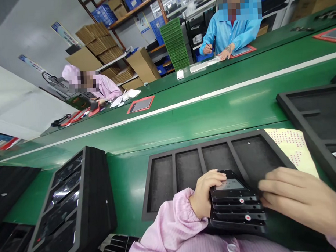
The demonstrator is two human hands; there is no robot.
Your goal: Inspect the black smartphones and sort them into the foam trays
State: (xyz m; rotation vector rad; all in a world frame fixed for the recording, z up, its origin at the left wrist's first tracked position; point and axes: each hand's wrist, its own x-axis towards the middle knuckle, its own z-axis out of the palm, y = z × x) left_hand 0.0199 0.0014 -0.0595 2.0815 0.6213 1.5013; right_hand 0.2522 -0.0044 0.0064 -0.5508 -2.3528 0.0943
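At the near edge of a green worktop (126,186), a person in a pink sleeve (171,225) steadies a stack of black device housings (237,210), four or so piled flat, the lower ones showing small red-and-white dots on their near faces. The left hand (205,194) is curled around the stack's left side, its thumb laid over the top housing beside a grey panel, fingers hidden behind. The right hand (300,200) lies against the stack's right side, fingers held loosely together and nearly straight, their tips touching the upper housings; whether it grips cannot be told. The stack sits over the near edge of a black foam tray (161,185) with four long compartments, which stretches away behind it. Right of the stack, a pale sheet of red dot stickers (292,147) lies tucked between that tray and a second black tray (316,117). Well left of the stack stands a tall pile of foam trays (77,202) loaded with glossy dark parts. Beyond the stack runs a green conveyor belt (184,118) with a white stripe. Across it, a red-framed panel (141,104) lies flat, a worker in pink (106,87) sits far left, and a worker in blue (231,32) leans over another red frame.
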